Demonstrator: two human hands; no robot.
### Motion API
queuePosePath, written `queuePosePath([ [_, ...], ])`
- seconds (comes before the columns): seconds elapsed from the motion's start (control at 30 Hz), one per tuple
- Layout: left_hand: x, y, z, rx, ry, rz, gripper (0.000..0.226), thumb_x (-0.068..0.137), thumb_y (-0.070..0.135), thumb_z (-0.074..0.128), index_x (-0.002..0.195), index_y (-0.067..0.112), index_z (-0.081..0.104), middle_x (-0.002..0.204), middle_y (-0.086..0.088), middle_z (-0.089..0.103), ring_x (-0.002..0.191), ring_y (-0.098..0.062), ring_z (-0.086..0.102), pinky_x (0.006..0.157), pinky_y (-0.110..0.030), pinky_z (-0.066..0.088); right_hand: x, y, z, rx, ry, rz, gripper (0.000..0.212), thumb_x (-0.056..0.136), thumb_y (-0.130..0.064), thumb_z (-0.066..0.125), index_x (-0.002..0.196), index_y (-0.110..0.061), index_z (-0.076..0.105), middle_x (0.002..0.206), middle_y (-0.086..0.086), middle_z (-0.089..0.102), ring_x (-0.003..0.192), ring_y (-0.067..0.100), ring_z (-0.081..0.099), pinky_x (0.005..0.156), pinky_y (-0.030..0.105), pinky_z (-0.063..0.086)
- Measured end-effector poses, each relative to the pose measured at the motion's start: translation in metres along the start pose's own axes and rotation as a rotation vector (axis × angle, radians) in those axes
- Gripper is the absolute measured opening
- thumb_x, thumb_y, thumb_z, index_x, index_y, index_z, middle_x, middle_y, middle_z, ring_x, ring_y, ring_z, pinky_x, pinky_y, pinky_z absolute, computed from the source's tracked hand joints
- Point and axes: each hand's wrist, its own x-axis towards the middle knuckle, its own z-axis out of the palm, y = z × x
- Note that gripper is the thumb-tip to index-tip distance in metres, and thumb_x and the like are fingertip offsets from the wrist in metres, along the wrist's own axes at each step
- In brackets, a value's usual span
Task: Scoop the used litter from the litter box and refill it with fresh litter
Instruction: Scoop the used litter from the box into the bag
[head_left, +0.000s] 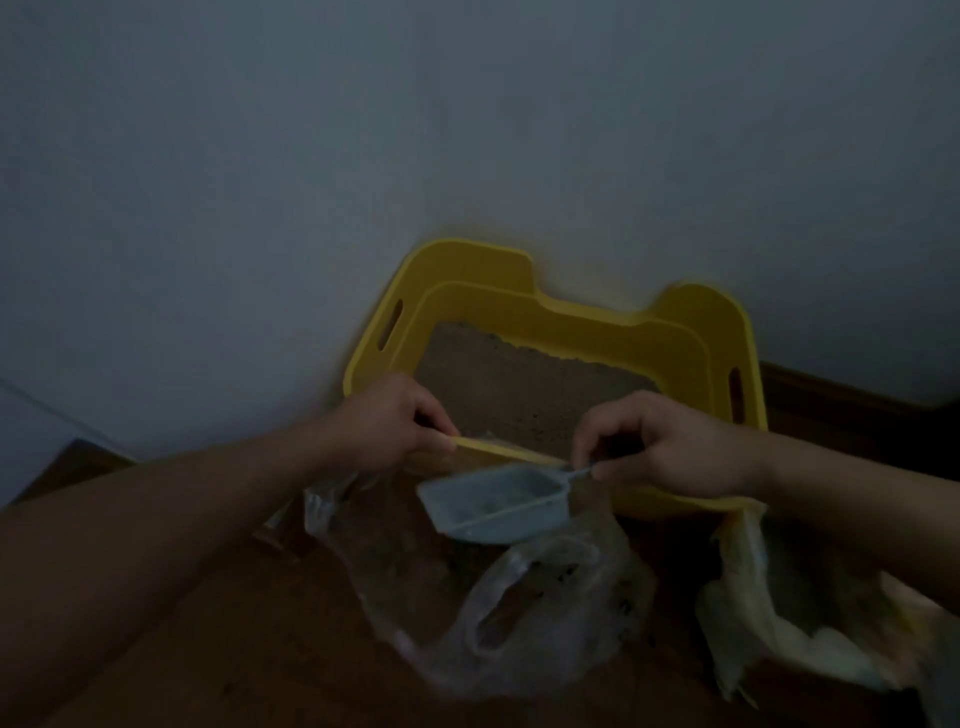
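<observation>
Pinches scoop (493, 506) handle with right hand (675, 447), over clear bag (519, 597) in front of yellow box (675, 343). Grips box front rim, perhaps bag edge too, with left hand (384, 421). Litter (519, 384) inside box.

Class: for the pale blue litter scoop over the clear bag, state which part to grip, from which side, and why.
Grip the thin handle at the litter scoop's right end, coming from the right, pinching it as the right hand does. The bowl is wide and open-topped, so only the handle offers a narrow hold.
</observation>
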Motion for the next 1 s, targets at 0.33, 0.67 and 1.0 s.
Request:
queuePosePath([
  [0.33,0.001,-0.003,0.002,-0.028,0.011,-0.015,0.009,0.080,0.022,0.080,0.088,0.026,0.080,0.077,0.022,0.069,0.073,0.010,0.064,0.064,-0.011,0.045,0.012,0.022,-0.040,-0.193,0.462,0.220,0.027,0.084,-0.009,0.074,0.098,-0.030,0.066,0.097,-0.005,0.065,0.083,0.012,0.061,0.070,0.026,0.048],
  [0.67,0.002,-0.005,0.001,-0.060,0.002,-0.030,0.012,0.078,0.022,0.082,0.079,0.033,0.078,0.072,0.022,0.070,0.072,0.006,0.065,0.063,-0.011,0.044,0.038,0.055,-0.049,-0.743,0.361,0.614,0.013,0.087,-0.020,0.062,0.083,-0.012,0.072,0.062,0.001,0.058,0.057,0.014,0.058,0.045,0.024,0.043],
  [1.0,0.003,-0.012,0.003,-0.077,0.008,0.008,0.010,0.077,0.026,0.083,0.078,0.034,0.078,0.074,0.021,0.071,0.073,0.005,0.066,0.059,-0.009,0.044,0.080,0.077,-0.060,-0.802,0.340,0.695,0.034,0.089,-0.028,0.063,0.062,-0.014,0.049,0.070,0.006,0.057,0.061,0.019,0.054,0.055,0.032,0.048],
])
